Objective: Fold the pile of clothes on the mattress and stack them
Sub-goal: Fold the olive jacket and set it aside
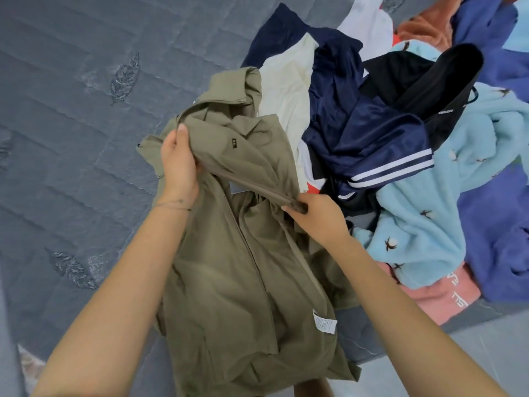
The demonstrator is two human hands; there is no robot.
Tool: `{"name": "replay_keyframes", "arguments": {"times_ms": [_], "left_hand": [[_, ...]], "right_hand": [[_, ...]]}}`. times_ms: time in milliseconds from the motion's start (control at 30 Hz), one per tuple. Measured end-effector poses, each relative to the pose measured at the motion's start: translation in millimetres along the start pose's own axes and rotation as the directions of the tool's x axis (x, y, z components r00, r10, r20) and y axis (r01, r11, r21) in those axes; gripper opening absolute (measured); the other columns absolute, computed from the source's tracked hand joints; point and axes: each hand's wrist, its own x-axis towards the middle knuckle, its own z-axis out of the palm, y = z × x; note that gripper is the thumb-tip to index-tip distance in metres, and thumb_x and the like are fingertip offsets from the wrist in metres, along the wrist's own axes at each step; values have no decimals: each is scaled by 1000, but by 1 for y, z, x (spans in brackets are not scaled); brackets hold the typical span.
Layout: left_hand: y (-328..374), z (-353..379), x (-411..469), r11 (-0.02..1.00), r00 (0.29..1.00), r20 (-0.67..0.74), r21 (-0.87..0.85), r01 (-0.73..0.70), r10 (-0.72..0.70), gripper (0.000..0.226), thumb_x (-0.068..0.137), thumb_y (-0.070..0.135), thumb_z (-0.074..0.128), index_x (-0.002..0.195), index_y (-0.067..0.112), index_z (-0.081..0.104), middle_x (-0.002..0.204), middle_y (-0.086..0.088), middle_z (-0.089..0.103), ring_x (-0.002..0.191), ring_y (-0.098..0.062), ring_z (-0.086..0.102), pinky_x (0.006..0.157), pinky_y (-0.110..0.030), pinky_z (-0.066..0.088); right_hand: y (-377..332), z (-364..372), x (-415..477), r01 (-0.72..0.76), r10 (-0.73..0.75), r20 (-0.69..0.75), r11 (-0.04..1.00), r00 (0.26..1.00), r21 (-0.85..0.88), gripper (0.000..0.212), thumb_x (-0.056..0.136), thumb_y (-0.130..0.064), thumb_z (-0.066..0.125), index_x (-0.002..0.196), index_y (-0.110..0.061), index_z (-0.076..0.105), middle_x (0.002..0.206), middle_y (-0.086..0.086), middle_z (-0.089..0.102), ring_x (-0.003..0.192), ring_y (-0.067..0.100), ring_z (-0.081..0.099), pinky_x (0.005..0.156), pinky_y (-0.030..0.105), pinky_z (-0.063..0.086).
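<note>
Arms reach forward; left hand (pixel 179 164), right hand (pixel 317 217) each grip olive shirt (pixel 243 282), fingers curled

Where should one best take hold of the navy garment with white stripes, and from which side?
On the navy garment, probably the white-striped hem, from above on the near side: that edge lies exposed on top, while a black garment covers its far part.

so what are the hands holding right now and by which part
Both hold the olive-green shirt. The left hand pinches it just below the collar; the right hand grips the other end of the taut strip of fabric stretched between them.
</note>
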Motion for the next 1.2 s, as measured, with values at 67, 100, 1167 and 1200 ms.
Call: {"name": "replay_keyframes", "arguments": {"times_ms": [67,100,1167,1200], "left_hand": [[-1,-5,10,997,997,-31,48,67,-66,31,103,24,40,72,23,44,71,8,50,63,-5,49,55,-20,43],[0,-6,13,991,993,-41,65,114,-111,29,103,23,40,73,23,42,71,7,49,62,-6,48,54,-20,42],[-42,43,5,981,980,43,-17,193,-192,22,104,22,34,89,22,50,86,6,59,74,-10,57,60,-24,48],[-46,32,8,983,983,27,20,184,-184,23,104,21,36,86,22,50,89,5,60,79,-10,58,67,-26,50]], "right_hand": [[9,-6,-10,-62,63,-17,997,998,44,46,85,-44,68,58,-20,39,49,-6,40,54,15,41,54,33,30],[12,-9,-14,-81,83,-24,995,996,65,46,84,-44,69,57,-21,41,48,-6,40,53,13,41,53,33,31],[72,-56,-87,-249,298,-184,936,936,251,34,75,-47,77,72,-24,52,67,-7,58,67,8,52,62,24,40],[66,-50,-91,-214,266,-159,935,951,285,31,76,-43,78,73,-24,54,67,-8,57,65,5,51,60,17,37]]}}
